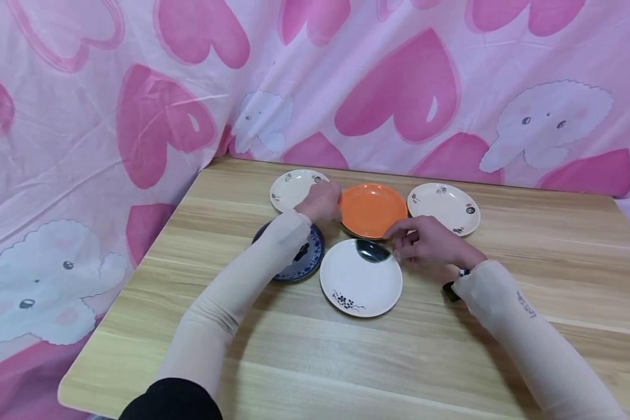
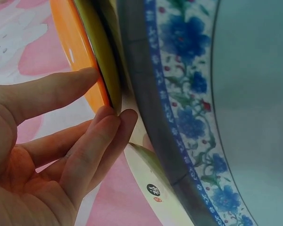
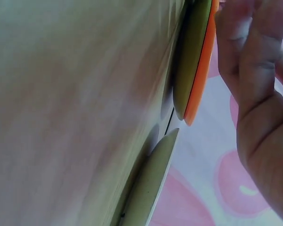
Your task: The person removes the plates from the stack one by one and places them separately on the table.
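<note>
An orange plate (image 1: 374, 210) lies at the back middle, stacked on an olive-green plate (image 2: 100, 44). My left hand (image 1: 321, 202) is at its left rim; in the left wrist view the thumb lies on the orange edge and the fingertips bend round under the green one. At the front right rim my right hand (image 1: 425, 240) reaches in with its index fingertip at the orange edge, the other fingers loosely bent. Just in front lies a white plate (image 1: 359, 283) with a dark patch and small flowers. A blue-patterned plate (image 1: 311, 256) is partly hidden under my left forearm.
Cream plates with small prints lie behind my left hand (image 1: 289, 189) and to the right of the orange plate (image 1: 441, 204). All rest on a wooden table (image 1: 304, 367). A pink curtain (image 1: 273, 64) hangs along the back and left edges.
</note>
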Tool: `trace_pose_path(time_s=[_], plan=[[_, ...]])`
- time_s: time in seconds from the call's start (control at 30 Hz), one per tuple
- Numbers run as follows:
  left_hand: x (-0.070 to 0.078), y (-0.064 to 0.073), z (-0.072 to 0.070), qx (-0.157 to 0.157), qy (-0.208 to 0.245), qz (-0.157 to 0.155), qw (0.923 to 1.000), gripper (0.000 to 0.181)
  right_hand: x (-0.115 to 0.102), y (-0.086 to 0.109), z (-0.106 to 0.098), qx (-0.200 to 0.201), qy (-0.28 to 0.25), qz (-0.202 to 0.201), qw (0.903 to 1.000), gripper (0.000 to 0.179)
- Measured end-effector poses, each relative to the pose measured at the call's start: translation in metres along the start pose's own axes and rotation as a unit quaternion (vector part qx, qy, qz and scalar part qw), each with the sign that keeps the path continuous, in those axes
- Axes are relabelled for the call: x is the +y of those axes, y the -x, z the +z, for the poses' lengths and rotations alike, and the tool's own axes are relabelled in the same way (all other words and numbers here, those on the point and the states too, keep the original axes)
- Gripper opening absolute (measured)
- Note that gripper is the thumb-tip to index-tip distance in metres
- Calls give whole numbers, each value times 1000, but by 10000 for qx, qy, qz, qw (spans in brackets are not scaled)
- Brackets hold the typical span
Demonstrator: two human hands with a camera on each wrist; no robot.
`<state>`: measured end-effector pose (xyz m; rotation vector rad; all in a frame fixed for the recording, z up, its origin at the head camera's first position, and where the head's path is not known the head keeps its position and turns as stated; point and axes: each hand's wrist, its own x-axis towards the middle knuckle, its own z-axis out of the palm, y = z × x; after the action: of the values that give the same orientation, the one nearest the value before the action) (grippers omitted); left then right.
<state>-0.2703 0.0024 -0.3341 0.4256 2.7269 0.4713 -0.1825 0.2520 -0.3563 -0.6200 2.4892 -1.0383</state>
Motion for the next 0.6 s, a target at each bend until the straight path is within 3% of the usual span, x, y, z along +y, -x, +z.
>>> trace_pose_path(time_s=[0.27, 0.6], plan=[[0, -1, 1, 23, -36, 8, 10000, 23, -2, -4, -3, 718, 341, 100, 9968, 29], [0, -1, 1, 23, -7, 9, 10000, 24, 4, -9, -5, 1899, 353, 197, 9810, 27]])
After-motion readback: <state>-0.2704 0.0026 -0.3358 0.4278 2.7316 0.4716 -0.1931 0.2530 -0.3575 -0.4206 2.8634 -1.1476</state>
